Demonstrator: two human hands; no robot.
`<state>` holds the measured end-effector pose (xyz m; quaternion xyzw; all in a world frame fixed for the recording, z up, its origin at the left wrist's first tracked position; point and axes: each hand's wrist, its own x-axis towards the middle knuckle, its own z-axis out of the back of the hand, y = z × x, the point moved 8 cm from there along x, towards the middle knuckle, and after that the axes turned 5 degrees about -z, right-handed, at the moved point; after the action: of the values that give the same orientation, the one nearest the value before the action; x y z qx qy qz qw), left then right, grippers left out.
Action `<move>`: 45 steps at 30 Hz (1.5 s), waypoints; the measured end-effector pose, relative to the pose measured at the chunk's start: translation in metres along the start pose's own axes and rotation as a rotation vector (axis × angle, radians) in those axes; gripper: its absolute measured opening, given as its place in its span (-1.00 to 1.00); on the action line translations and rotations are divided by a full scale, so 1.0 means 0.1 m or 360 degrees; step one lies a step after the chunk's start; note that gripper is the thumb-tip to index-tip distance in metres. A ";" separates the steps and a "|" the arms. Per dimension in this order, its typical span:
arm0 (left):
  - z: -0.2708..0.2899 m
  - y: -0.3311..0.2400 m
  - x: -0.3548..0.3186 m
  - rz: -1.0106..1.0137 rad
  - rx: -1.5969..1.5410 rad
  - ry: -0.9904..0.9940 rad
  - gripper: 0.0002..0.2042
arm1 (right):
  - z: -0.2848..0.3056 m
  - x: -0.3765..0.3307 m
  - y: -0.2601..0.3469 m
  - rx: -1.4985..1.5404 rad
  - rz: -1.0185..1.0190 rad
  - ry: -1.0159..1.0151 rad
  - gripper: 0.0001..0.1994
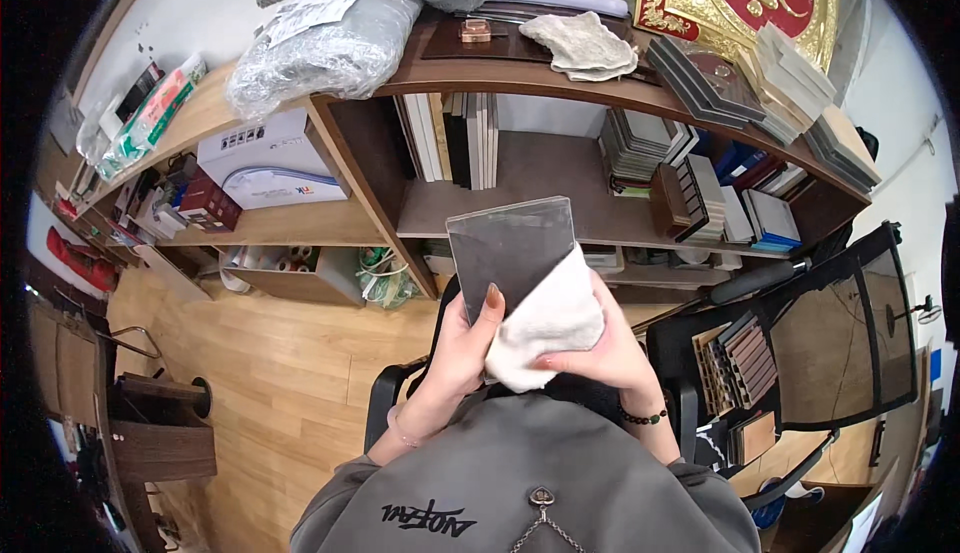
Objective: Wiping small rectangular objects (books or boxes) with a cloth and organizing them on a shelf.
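My left hand (pixel 462 345) grips the lower left edge of a flat, dark grey glossy sample panel (pixel 508 247), held upright in front of my chest. My right hand (pixel 598 351) presses a folded white cloth (pixel 545 321) against the panel's lower right corner. The cloth covers that corner and part of my right fingers. Both forearms rise from my grey sweatshirt at the bottom.
A brown wooden shelf unit (pixel 520 78) stands ahead, stacked with sample boards, boxes and books. A second white cloth (pixel 583 45) lies on its top. A black mesh chair (pixel 820 333) with ribbed samples sits at right. Wood flooring (pixel 270 363) spreads to the left.
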<state>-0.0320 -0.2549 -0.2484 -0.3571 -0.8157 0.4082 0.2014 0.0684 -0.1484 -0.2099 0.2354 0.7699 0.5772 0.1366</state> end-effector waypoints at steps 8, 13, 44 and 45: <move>-0.06 -0.13 0.01 -0.0191 0.0362 0.0205 -0.69 | 0.01 0.08 0.07 -0.0622 -0.0005 -0.0024 -0.64; -0.19 -0.44 -0.14 -0.0450 0.0671 0.0379 -0.77 | 0.59 0.12 0.32 -0.0069 0.0398 -0.0810 -0.64; -0.27 0.05 -0.14 0.0537 -0.1102 0.0379 -0.37 | 0.68 0.31 0.16 -0.0482 0.0117 -0.0751 -0.65; -0.20 0.05 -0.12 0.0519 -0.1102 0.0375 -0.38 | 0.74 0.27 0.29 -0.0482 0.0165 -0.0837 -0.64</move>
<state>-0.0096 -0.2513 -0.2411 -0.5731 -0.8089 0.0918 0.0939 0.0872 -0.0665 -0.2027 0.3926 0.6002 0.6109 0.3352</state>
